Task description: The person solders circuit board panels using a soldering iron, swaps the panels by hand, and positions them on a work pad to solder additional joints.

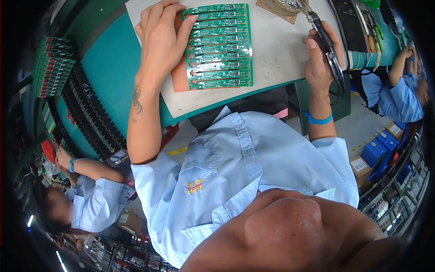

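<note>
A green circuit board panel, made up of several narrow strips, lies over an orange-brown sheet on the pale work mat. My left hand grips the panel's upper left corner, its thumb on the board and the other fingers bent at the edge. On the right, my right hand is closed around a soldering iron with a black body. The iron points up and left toward a small brown tray with silvery bits in it; the tip is partly cut off by the upper edge.
Black slotted racks and a stack of boards stand to the left. A dark pad with hand tools lies at the right. Co-workers sit on both sides. Blue bins and cartons stand on the floor.
</note>
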### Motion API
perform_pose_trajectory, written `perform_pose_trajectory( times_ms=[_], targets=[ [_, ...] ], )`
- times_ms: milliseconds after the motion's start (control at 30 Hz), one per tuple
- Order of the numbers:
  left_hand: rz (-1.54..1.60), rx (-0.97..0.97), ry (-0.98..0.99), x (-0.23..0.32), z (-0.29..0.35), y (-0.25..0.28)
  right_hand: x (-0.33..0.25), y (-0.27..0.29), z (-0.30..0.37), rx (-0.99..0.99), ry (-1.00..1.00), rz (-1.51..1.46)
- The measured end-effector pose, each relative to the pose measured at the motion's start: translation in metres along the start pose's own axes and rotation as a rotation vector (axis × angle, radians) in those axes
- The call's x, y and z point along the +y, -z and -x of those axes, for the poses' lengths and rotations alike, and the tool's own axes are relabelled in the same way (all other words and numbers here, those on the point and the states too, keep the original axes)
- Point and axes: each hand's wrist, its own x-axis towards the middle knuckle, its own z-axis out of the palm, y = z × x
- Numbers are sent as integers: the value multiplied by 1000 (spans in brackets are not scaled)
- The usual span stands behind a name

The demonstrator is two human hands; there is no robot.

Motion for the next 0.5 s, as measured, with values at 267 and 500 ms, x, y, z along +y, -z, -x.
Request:
perform_pose_trajectory(
  times_ms=[267,500],
  targets=[
    [967,-310,674,-26,9,20,-5,-3,7,-19,77,53],
    [1306,19,893,-67,11,74,-4,-6,6,-19,63,49]
  ],
)
